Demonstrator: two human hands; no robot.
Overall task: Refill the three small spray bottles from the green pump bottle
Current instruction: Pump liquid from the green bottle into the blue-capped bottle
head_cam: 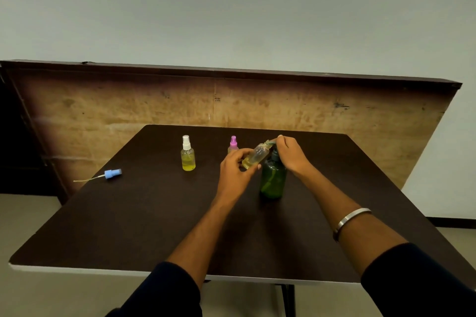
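Left fingers [240, 156] gripping tilted uncapped spray bottle [256, 156] (yellowish liquid inside), right fingers [282, 139] pinching green pump bottle [273, 179] nozzle

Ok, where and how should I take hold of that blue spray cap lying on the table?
Pinch the blue spray cap by its collar, coming from above. It lies on its side on the table, and its thin tube trails left, too slender to grip.

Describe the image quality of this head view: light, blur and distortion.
Head view: dim, even light; the dark table swallows shadows. Wide-angle bending curves the table edges. The left hand and its small tilted bottle look slightly soft; the green pump bottle reads murky.
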